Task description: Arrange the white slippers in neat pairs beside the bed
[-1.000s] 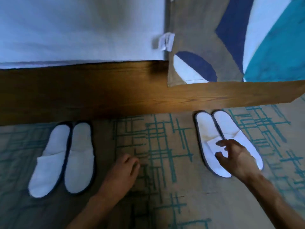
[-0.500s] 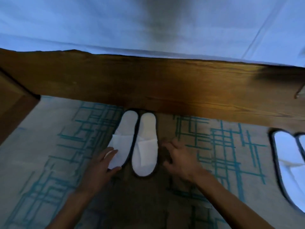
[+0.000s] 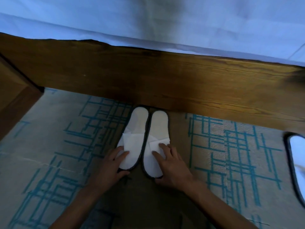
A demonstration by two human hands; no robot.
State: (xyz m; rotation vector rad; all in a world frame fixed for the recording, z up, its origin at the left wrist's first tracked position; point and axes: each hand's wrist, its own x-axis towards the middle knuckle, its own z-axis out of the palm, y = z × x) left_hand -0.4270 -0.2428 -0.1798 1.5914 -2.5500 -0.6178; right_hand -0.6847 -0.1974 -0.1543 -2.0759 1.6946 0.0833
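Two white slippers with dark rims lie side by side on the carpet, heels against the wooden bed frame [image 3: 165,80]. My left hand [image 3: 110,167] grips the toe end of the left slipper [image 3: 134,138], fingers on top and thumb under its edge. The toe end of the right slipper [image 3: 157,134] is held by my right hand [image 3: 173,166], its fingers spread over the strap. Another white slipper [image 3: 297,156] of the second pair shows at the right edge, cut off by the frame.
White bedding [image 3: 148,19] hangs over the frame. A wooden post or cabinet [image 3: 14,96] stands at the left. The beige carpet [image 3: 66,154] with teal line pattern spreads to both sides.
My view swung left from the right-hand pair to this pair. Both hands moved onto the toe ends of the two slippers, which now lie a little apart.
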